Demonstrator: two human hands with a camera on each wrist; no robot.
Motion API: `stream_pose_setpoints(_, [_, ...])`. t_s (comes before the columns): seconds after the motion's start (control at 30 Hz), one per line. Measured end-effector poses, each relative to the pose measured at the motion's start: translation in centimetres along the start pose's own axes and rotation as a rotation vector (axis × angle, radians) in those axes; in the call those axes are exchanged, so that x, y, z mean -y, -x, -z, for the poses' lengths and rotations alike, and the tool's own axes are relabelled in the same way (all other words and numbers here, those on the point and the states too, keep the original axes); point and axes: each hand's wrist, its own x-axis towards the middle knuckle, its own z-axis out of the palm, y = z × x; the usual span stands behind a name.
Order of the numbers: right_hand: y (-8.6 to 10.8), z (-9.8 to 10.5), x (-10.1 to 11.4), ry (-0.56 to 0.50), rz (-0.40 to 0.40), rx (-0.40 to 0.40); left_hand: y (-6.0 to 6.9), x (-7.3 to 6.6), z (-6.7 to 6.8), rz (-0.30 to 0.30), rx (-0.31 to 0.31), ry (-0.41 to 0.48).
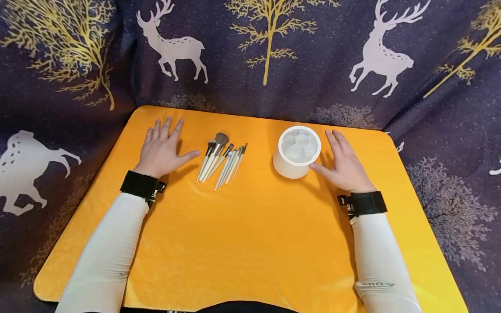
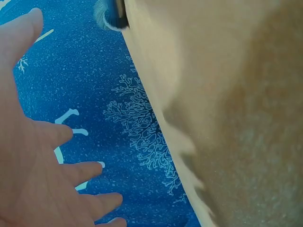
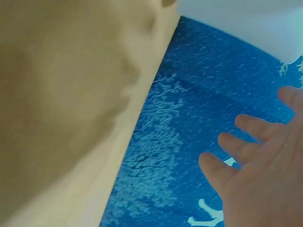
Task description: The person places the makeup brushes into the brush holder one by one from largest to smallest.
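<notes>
Palm down and fingers spread, my left hand (image 1: 160, 152) is over the left part of the table, holding nothing. To its right lies a group of several makeup brushes (image 1: 219, 161) with pale handles and dark bristles, heads pointing away from me. A white round holder (image 1: 296, 152) with inner compartments stands upright right of the brushes. Beside it, my right hand (image 1: 344, 167) has its fingers extended; its thumb tip is at the holder's side, and I cannot tell whether it touches. In the right wrist view, part of the white holder (image 3: 241, 23) shows at the top.
The table (image 1: 250, 243) has an orange cloth cover and rounded corners. A dark curtain (image 1: 305, 95) with white deer and yellow trees hangs right behind it and along both sides. Each wrist wears a black strap (image 1: 140, 184).
</notes>
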Motion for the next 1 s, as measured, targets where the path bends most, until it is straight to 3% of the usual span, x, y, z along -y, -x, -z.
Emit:
stream_pose_setpoints(0.33, [-0.7,0.4,2.1,-0.08,0.053,0.019,0.0,-0.8,-0.1,-0.059,-0.033,0.084])
stream_pose_setpoints(0.57, [-1.1,0.2,2.7,-0.095,0.088,0.023,-0.5,-2.1,-0.7,-0.066,-0.018,0.146])
stream_pose_setpoints(1.0, [-1.9,-0.1,3.5,-0.095,0.117,0.036,-1.0,-4.8,-1.8,-0.056,0.048,0.089])
